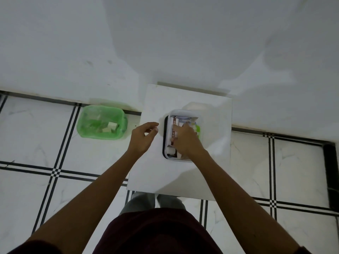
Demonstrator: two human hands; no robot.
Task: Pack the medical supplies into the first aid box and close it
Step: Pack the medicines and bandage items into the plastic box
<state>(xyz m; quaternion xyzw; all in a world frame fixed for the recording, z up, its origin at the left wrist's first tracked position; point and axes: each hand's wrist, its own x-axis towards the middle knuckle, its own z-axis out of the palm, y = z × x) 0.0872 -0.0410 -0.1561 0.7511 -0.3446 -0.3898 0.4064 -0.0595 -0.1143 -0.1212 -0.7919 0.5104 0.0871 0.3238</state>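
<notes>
A clear plastic first aid box stands open on a small white table, with a dark lid or rim showing along its left side. Inside stand several packets, among them a brown and white carton and something green at the right. My right hand reaches into the box, fingers pressed on the packets; whether it grips one is hidden. My left hand hovers just left of the box, fingers loosely curled, holding nothing.
A green plastic basket with a few small white packets in it sits on the tiled floor left of the table. A white wall rises behind. A dark strip runs along the floor at far right.
</notes>
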